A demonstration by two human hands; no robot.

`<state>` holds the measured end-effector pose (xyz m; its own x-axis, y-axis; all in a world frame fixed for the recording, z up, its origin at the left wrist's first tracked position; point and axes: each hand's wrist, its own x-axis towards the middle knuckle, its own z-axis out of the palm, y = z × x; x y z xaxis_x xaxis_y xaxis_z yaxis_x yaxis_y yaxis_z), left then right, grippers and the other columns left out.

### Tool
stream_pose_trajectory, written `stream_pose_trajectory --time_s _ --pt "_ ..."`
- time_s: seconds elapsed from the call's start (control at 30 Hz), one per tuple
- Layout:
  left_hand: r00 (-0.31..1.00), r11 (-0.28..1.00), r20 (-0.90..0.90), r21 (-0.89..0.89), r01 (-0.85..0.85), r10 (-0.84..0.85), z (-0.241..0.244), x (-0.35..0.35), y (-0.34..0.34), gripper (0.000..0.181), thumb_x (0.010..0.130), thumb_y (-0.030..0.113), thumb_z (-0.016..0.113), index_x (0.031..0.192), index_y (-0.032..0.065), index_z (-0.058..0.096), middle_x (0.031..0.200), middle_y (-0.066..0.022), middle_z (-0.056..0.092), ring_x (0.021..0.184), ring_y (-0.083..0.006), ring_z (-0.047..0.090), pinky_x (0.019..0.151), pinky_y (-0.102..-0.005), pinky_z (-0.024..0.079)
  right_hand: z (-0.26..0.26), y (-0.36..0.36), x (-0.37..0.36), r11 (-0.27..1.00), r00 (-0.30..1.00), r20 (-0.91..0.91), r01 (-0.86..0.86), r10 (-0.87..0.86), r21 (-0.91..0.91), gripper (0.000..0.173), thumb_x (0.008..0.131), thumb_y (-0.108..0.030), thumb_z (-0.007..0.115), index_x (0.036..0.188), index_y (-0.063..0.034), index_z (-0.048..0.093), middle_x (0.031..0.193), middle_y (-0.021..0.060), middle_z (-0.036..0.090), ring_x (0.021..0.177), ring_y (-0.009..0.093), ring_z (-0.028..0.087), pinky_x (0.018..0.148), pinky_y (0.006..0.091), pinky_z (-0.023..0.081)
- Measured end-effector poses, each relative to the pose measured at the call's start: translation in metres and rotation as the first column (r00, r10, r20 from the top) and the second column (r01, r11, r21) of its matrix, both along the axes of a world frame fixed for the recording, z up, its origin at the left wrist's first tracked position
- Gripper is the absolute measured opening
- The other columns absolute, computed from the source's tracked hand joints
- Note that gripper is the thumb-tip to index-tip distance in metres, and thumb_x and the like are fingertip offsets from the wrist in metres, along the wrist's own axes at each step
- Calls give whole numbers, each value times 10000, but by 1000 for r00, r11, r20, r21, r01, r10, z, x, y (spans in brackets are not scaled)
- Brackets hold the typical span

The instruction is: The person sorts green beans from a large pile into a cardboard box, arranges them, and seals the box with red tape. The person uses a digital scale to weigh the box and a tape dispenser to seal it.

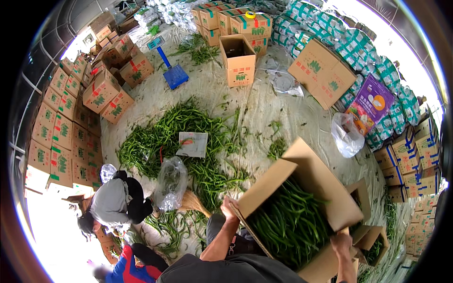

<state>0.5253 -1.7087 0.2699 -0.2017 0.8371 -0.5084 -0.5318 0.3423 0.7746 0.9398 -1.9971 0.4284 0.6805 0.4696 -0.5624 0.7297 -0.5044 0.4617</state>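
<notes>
An open cardboard box (308, 159) is tilted in front of my body, its flaps spread. Long green chili peppers (288, 223) fill much of it. My left hand (228, 208) grips the corner of the box's left flap. At the lower right, my right hand (341, 243) is closed on another flap edge of the same box. Beyond them, a wide heap of green peppers (194, 120) lies on the plastic floor sheet, with a sheet of paper (193, 144) on it. Close by are a clear plastic bag (171, 184) and a straw broom (194, 203).
Two other people (116, 201) (134, 265) crouch at lower left. Stacked cartons (60, 131) line the left side. A blue platform scale (175, 76) and an open upright carton (238, 67) stand ahead. Wrapped bundles (364, 46) are piled right. More open boxes (375, 244) stand beside my right hand.
</notes>
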Motion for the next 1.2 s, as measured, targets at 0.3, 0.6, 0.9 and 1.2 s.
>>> stream_pose_trajectory --time_s 0.3,0.6,0.9,1.2 --pt "953 947 34 -107 303 -301 -59 150 163 458 970 355 556 580 120 506 533 -29 517 495 -161 503 508 -346 388 9 79 -20 930 940 42 329 -340 163 481 862 -527 624 977 -80 759 967 193 736 904 382 711 831 481 564" --pt "853 856 -115 -171 488 -509 -108 197 405 500 1014 375 525 595 104 550 599 -18 553 556 -141 515 543 -363 412 15 362 -7 953 951 85 293 -299 70 465 870 -521 616 939 -87 767 947 180 739 895 374 715 812 481 569" --pt "919 997 -387 15 82 -70 5 141 644 577 1048 353 434 529 102 458 499 -66 499 451 -189 450 512 -331 382 22 627 86 997 993 114 10 -19 79 454 877 -515 608 901 -94 775 927 168 741 887 367 719 793 481 575" --pt "745 738 70 108 -666 663 40 8 767 545 1034 378 460 557 114 481 472 -45 453 409 -179 434 434 -319 362 -45 1053 110 786 844 -54 -471 534 401 456 838 -501 701 952 -63 754 943 182 737 938 360 706 857 456 552"
